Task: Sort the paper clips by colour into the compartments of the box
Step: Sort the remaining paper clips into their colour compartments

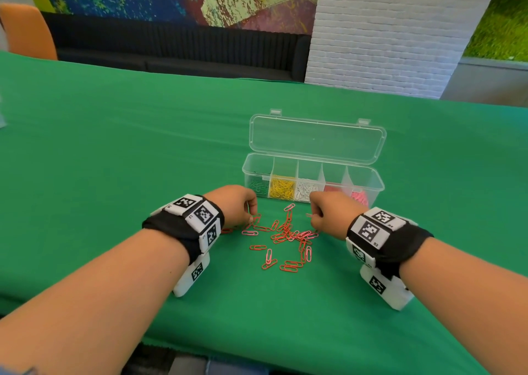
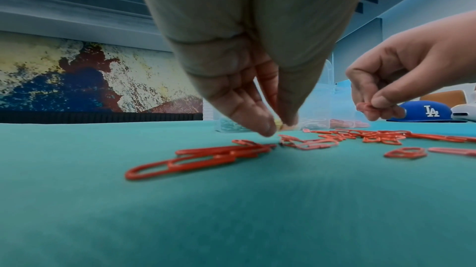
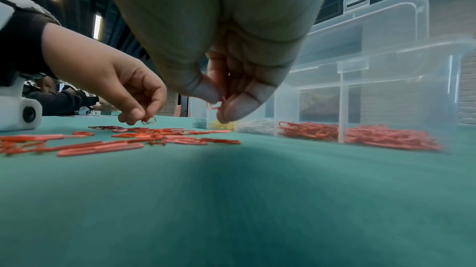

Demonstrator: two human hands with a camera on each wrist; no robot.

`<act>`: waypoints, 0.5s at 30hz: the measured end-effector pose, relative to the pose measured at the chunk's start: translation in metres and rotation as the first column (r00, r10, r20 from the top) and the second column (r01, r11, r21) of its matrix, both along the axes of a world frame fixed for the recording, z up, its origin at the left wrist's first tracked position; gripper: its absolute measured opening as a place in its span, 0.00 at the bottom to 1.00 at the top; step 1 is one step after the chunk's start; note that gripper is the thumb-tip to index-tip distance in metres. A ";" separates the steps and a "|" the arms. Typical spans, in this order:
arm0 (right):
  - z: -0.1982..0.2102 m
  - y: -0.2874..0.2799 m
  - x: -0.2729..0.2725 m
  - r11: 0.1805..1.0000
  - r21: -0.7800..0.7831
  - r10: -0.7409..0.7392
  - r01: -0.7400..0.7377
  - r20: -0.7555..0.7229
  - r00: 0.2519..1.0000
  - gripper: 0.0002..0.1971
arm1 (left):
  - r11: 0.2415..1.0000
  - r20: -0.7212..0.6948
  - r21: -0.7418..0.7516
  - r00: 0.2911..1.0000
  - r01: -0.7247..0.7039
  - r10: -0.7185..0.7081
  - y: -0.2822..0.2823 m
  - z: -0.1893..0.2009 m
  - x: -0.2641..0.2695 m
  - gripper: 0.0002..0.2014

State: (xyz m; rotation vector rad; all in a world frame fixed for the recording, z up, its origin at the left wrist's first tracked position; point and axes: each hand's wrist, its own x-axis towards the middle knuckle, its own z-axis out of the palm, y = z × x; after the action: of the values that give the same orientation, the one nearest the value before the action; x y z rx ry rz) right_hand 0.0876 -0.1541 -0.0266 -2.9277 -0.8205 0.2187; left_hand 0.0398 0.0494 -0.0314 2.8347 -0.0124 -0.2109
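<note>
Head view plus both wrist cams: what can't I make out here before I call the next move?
- Left hand: in the head view its own knuckles hide the fingertips; the right wrist view shows it pinching one clip, colour unclear.
- Right hand: it holds red clips; curled fingers hide how many.
- Box: the hands cover part of its front wall in the head view.
- Loose pile: red versus pink is blurred in both wrist views.
</note>
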 end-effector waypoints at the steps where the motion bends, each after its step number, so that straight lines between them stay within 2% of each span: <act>1: 0.000 0.000 -0.001 1.000 0.009 -0.003 0.003 -0.001 1.000 0.09 | 1.000 -0.012 -0.003 1.000 0.003 -0.003 0.000 -0.001 0.000 0.08; 2: 0.001 0.000 -0.001 1.000 0.020 0.008 -0.008 -0.004 1.000 0.05 | 1.000 -0.022 -0.017 1.000 0.006 -0.007 0.000 -0.001 -0.001 0.08; 5: 0.004 0.000 -0.005 0.998 -0.027 0.050 -0.052 -0.059 0.997 0.15 | 0.999 -0.048 -0.020 0.998 0.031 -0.032 -0.002 -0.001 -0.004 0.06; 9: 0.005 0.000 -0.007 0.992 -0.080 0.088 -0.093 -0.069 0.994 0.14 | 0.996 -0.107 0.050 0.992 0.071 -0.066 -0.004 0.001 -0.006 0.04; 13: 0.005 -0.001 -0.009 0.990 -0.070 0.113 -0.120 -0.096 0.989 0.16 | 0.995 -0.129 0.046 0.988 0.088 -0.082 -0.004 0.001 -0.005 0.05; 15: 0.006 -0.001 -0.012 0.982 -0.093 0.153 -0.165 -0.119 0.981 0.16 | 0.992 -0.133 0.059 0.985 0.115 -0.106 -0.004 0.001 -0.004 0.02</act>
State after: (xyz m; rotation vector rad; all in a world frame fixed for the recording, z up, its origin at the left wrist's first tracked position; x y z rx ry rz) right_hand 0.0760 -0.1551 -0.0203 -2.9117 -1.0570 0.4446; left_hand 0.0359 0.0454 -0.0304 2.8825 -0.1381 -0.4270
